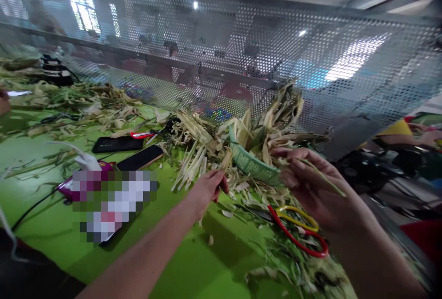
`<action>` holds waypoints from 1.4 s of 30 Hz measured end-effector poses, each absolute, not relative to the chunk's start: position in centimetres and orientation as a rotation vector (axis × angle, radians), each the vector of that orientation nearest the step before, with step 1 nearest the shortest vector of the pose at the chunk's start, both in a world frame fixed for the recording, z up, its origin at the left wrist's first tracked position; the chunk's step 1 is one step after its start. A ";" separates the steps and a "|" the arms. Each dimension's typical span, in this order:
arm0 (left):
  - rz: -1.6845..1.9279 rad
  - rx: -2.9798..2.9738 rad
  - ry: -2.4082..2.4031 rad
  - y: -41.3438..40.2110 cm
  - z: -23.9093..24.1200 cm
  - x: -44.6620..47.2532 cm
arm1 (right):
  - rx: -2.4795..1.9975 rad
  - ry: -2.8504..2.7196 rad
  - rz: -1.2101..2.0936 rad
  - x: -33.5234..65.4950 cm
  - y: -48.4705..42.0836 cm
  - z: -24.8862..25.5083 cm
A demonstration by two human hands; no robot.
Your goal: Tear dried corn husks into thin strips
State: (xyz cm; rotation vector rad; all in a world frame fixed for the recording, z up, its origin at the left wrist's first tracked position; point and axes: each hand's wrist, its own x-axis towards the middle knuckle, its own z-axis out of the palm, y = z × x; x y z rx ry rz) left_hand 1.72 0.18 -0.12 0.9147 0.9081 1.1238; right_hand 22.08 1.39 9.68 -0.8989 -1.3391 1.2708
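Observation:
My left hand (pixel 209 186) is closed in a pinch on a dry corn husk piece (pixel 227 160), in front of the basket. To the right, my right hand (pixel 311 179) pinches a thin green strip (pixel 326 179), whose end trails over the back of the hand. Between and behind both hands stands a green plastic basket (pixel 253 166) holding dry corn husks (pixel 272 129). Scissors (pixel 300 227) with one red and one yellow handle loop lie below my right hand among green scraps. Pale husk strips (pixel 189 165) lie left of the basket.
A perforated metal panel (pixel 214 60) closes the back of the green table (pixel 221 262). Two dark phones (pixel 140 157) (pixel 117 144), a red cutter knife (pixel 143 135) and a purple device with a cord (pixel 69 188) lie left. Husk heaps (pixel 93 101) line the far side.

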 end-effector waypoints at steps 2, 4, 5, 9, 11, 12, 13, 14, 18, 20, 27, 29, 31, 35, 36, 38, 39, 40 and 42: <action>1.131 0.912 0.924 0.1 0.1 1.5 | -0.931 -1.347 1.364 22.3 1.3 9.8; 1.191 0.898 0.999 0.2 0.3 1.2 | -0.978 -1.427 1.331 22.5 1.3 9.7; 1.231 0.892 1.051 0.3 0.4 1.0 | -1.019 -1.508 1.244 22.5 1.4 9.5; 1.393 0.893 1.144 0.6 0.6 0.6 | -1.247 -2.007 0.580 22.6 2.3 8.2; 1.411 0.886 1.089 0.6 0.7 0.5 | -1.295 -2.199 0.287 22.4 2.5 7.6; 1.398 0.886 1.054 0.5 0.7 0.6 | -1.303 -2.259 0.179 22.3 2.6 7.3; 1.377 0.889 1.021 0.4 0.8 0.6 | -1.312 -2.298 0.088 22.1 2.5 7.1; 1.354 0.896 0.989 0.4 0.8 0.6 | -1.324 -2.323 0.008 22.0 2.5 7.0; 1.312 0.911 0.904 0.1 0.9 0.8 | -1.315 -2.416 -0.167 21.5 2.0 6.4; 1.315 0.922 0.883 0.0 1.1 0.9 | -1.286 -2.459 -0.221 21.4 1.9 6.1; 1.325 1.014 0.864 -0.5 1.0 1.5 | -1.191 -2.473 -0.262 20.6 1.4 5.6; 1.246 1.051 0.917 -0.5 0.5 1.9 | -1.125 -2.459 -0.211 20.3 1.1 5.6; 1.180 1.094 0.980 -0.6 0.1 2.3 | -1.084 -2.443 -0.184 20.0 0.9 5.7; 1.151 1.145 1.004 -0.6 -0.4 2.9 | -1.064 -2.424 -0.185 19.8 0.6 5.7; 1.148 1.150 1.008 -0.5 -0.4 2.9 | -1.070 -2.420 -0.181 19.7 0.6 5.7; 1.141 1.150 1.027 -0.5 -0.5 2.9 | -1.095 -2.402 -0.136 19.7 0.6 5.6; 1.140 1.147 1.039 -0.4 -0.6 2.9 | -1.116 -2.383 -0.080 19.7 0.7 5.6; 1.139 1.147 1.047 -0.4 -0.6 2.9 | -1.136 -2.360 0.000 19.8 0.9 5.5; 1.137 1.146 1.041 -0.4 -0.7 2.8 | -1.163 -2.304 0.204 20.0 1.2 5.4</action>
